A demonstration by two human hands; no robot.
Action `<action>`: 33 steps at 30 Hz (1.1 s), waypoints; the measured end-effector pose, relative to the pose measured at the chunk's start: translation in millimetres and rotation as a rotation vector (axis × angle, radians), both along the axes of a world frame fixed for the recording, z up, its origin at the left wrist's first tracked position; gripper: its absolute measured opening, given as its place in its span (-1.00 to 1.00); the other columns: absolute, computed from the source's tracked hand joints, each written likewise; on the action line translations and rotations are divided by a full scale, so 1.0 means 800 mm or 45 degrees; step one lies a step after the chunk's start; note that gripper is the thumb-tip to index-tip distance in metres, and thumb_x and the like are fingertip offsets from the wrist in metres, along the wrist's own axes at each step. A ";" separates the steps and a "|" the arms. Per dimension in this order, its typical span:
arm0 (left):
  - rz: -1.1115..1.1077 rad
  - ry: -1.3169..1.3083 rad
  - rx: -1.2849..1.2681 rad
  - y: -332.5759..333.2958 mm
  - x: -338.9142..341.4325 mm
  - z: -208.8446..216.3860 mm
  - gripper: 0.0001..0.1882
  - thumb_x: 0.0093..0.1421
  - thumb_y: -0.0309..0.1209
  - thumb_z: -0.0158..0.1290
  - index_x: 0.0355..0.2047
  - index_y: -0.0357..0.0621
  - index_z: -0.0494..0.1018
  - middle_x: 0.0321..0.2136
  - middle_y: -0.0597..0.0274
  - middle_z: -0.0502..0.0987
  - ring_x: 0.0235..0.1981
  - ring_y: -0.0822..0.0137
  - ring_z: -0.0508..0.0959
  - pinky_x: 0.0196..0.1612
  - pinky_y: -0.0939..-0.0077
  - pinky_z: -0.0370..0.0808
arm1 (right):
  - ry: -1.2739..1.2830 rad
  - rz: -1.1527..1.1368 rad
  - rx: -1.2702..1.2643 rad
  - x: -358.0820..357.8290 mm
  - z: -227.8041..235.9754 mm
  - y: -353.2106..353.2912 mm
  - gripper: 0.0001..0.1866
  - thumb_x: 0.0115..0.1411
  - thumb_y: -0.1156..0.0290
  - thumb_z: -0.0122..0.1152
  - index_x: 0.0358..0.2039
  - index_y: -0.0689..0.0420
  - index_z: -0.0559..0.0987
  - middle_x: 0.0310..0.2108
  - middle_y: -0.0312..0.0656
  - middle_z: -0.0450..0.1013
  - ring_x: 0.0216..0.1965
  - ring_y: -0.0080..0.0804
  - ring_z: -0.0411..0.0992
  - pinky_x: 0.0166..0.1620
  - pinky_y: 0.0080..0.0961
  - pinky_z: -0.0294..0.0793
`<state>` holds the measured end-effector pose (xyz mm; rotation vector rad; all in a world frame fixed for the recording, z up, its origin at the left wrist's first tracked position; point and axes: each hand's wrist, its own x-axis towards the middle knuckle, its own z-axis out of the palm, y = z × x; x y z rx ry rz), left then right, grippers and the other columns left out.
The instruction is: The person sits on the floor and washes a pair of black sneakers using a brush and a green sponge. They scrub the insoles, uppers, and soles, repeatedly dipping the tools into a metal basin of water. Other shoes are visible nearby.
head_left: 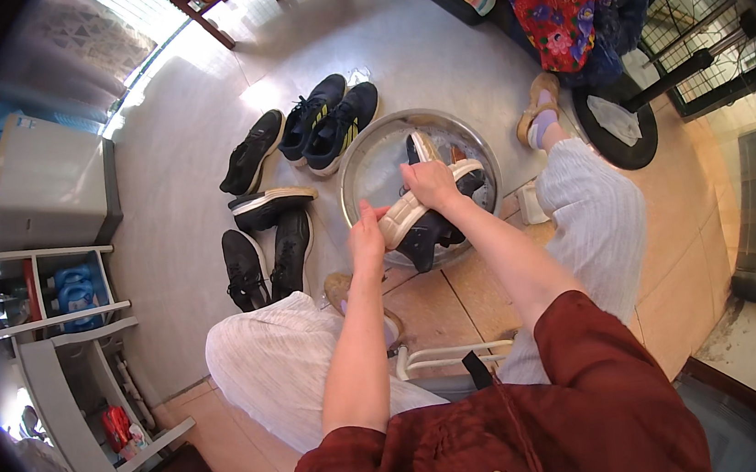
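A dark shoe with a thick cream sole (404, 220) is tilted on its side over the near part of a round metal basin (347, 161). My left hand (366, 240) is at the shoe's left end, closed against it, with its fingertips partly hidden. Across the middle of the sole lies my right hand (429, 184), its fingers curled round the shoe. Just beyond that hand, a second dark shoe with a tan and white sole (426, 146) shows inside the basin. Pale liquid (375, 163) covers part of the basin's bottom.
Several dark shoes (327, 123) stand on the floor left of the basin. A drawer unit (82, 313) is at the far left. At the right are a black round base with a pole (615, 128) and a wire cage (707, 35). Flowered red cloth (552, 6) hangs at the back.
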<state>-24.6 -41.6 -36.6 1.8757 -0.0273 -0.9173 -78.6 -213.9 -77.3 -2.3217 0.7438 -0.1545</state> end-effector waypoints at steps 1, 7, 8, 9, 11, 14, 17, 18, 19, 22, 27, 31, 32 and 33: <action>-0.043 -0.077 0.033 -0.004 0.002 -0.002 -0.26 0.40 0.17 -0.37 -0.14 -0.19 0.62 -0.35 -0.03 0.65 -0.38 0.07 0.63 -0.25 0.28 0.55 | -0.043 0.063 -0.029 0.000 -0.004 0.001 -0.57 0.23 0.14 -0.09 -0.49 0.16 0.64 -0.42 0.05 0.57 -0.36 0.08 0.55 -0.24 -0.03 0.52; -0.100 -0.302 0.189 0.034 0.031 -0.076 -0.23 0.38 0.21 -0.37 -0.12 -0.22 0.60 -0.32 -0.12 0.63 -0.32 0.04 0.64 -0.22 0.28 0.56 | -0.781 0.163 -0.362 0.019 0.054 0.121 -0.79 0.09 0.28 0.11 -0.61 0.07 0.52 -0.56 -0.11 0.49 -0.46 -0.08 0.51 -0.37 -0.14 0.47; -0.041 -0.266 0.232 0.042 0.035 -0.078 -0.23 0.38 0.21 -0.37 -0.12 -0.23 0.60 -0.32 -0.12 0.63 -0.31 0.06 0.64 -0.22 0.29 0.56 | -0.601 0.350 -0.419 0.020 0.062 0.120 -0.80 0.11 0.31 0.09 -0.60 0.05 0.55 -0.55 -0.13 0.51 -0.46 -0.09 0.52 -0.37 -0.18 0.49; 0.049 -0.117 0.193 0.038 0.022 -0.050 -0.22 0.37 0.21 -0.36 -0.13 -0.23 0.61 -0.33 -0.07 0.63 -0.29 0.12 0.64 -0.21 0.34 0.58 | -0.406 0.528 -0.478 0.018 0.065 0.104 -0.80 0.13 0.34 0.07 -0.59 0.04 0.58 -0.55 -0.14 0.52 -0.46 -0.10 0.53 -0.37 -0.23 0.50; 0.068 0.088 0.058 0.013 -0.001 -0.007 -0.29 0.37 0.17 -0.28 -0.09 -0.24 0.57 -0.28 0.02 0.62 -0.27 0.23 0.63 -0.24 0.39 0.60 | -0.120 0.254 -0.394 0.014 0.014 0.043 -0.83 0.13 0.37 0.03 -0.49 0.09 0.59 -0.48 -0.02 0.56 -0.36 -0.01 0.57 -0.30 -0.09 0.56; -0.030 0.113 -0.206 0.009 -0.001 0.002 -0.46 0.34 -0.03 -0.04 0.10 -0.22 0.43 -0.11 0.11 0.55 -0.23 0.30 0.58 -0.28 0.39 0.60 | 0.048 -0.099 -0.017 0.014 -0.015 -0.018 -0.43 0.31 0.04 -0.20 -0.57 0.15 0.64 -0.46 0.03 0.58 -0.37 0.05 0.54 -0.17 -0.13 0.50; -0.180 -0.086 -0.462 0.001 -0.017 0.033 -0.35 0.15 -0.35 0.22 0.25 -0.13 0.30 0.09 0.12 0.45 -0.11 0.32 0.54 -0.15 0.39 0.59 | -0.073 -0.087 0.363 0.012 -0.011 -0.058 -0.33 0.31 -0.08 -0.24 -0.57 0.14 0.68 -0.48 -0.03 0.59 -0.39 -0.08 0.56 -0.11 -0.24 0.49; -0.244 -0.116 -0.517 -0.004 -0.022 0.044 -0.24 0.05 -0.46 0.27 0.28 -0.10 0.27 0.14 0.13 0.41 -0.09 0.32 0.53 -0.12 0.39 0.58 | -0.168 -0.119 0.502 0.010 -0.008 -0.073 -0.40 0.30 -0.01 -0.12 -0.50 0.24 0.67 -0.47 0.04 0.59 -0.40 -0.09 0.59 -0.19 -0.24 0.54; -0.314 -0.143 -0.576 -0.011 -0.026 0.051 -0.12 -0.05 -0.57 0.33 0.31 -0.07 0.24 0.18 0.14 0.37 -0.06 0.33 0.52 -0.09 0.40 0.57 | -0.246 -0.183 0.793 0.006 -0.007 -0.078 -0.43 0.29 0.01 -0.08 -0.50 0.24 0.67 -0.48 0.02 0.59 -0.42 -0.14 0.59 -0.22 -0.26 0.54; -0.333 -0.296 -0.424 -0.013 -0.020 0.038 -0.15 -0.17 -0.65 0.33 0.22 -0.13 0.35 0.06 0.18 0.45 -0.12 0.31 0.55 -0.14 0.44 0.59 | -0.454 -0.240 1.278 0.011 0.035 -0.049 -0.58 0.27 0.13 0.06 -0.43 0.23 0.67 -0.51 -0.04 0.59 -0.51 -0.31 0.60 -0.32 -0.33 0.54; -0.254 -0.508 -0.295 -0.025 -0.020 0.024 -0.42 -0.08 -0.60 0.30 0.03 -0.25 0.48 -0.17 0.16 0.56 -0.27 0.36 0.60 -0.23 0.49 0.59 | -0.466 0.385 -0.705 0.006 0.103 0.018 -0.76 0.08 0.28 0.14 -0.64 0.10 0.57 -0.54 -0.14 0.53 -0.41 -0.19 0.54 -0.28 -0.26 0.51; -0.203 -0.528 -0.151 -0.033 -0.003 0.014 -0.52 -0.03 -0.48 0.28 -0.03 -0.22 0.52 -0.25 0.08 0.58 -0.40 0.33 0.59 -0.25 0.44 0.53 | -0.336 0.437 -0.668 0.006 0.092 0.008 -0.81 -0.01 0.27 0.17 -0.68 0.04 0.55 -0.54 -0.13 0.49 -0.35 -0.09 0.52 -0.24 -0.16 0.51; -0.250 -0.580 -0.164 -0.047 -0.004 0.017 -0.54 0.00 -0.47 0.26 -0.03 -0.22 0.52 -0.29 0.09 0.60 -0.39 0.37 0.59 -0.27 0.46 0.53 | -0.254 0.302 -0.461 0.007 0.075 -0.014 -0.72 0.05 0.19 0.10 -0.64 0.08 0.58 -0.51 -0.08 0.52 -0.34 -0.06 0.53 -0.21 -0.15 0.51; -0.300 -0.627 -0.177 -0.058 -0.010 0.020 -0.55 0.03 -0.45 0.24 -0.02 -0.21 0.52 -0.33 0.10 0.62 -0.38 0.41 0.59 -0.29 0.48 0.54 | -0.189 0.143 -0.257 0.008 0.057 -0.035 -0.62 0.12 0.12 0.04 -0.61 0.12 0.61 -0.49 -0.03 0.55 -0.32 -0.03 0.54 -0.18 -0.14 0.51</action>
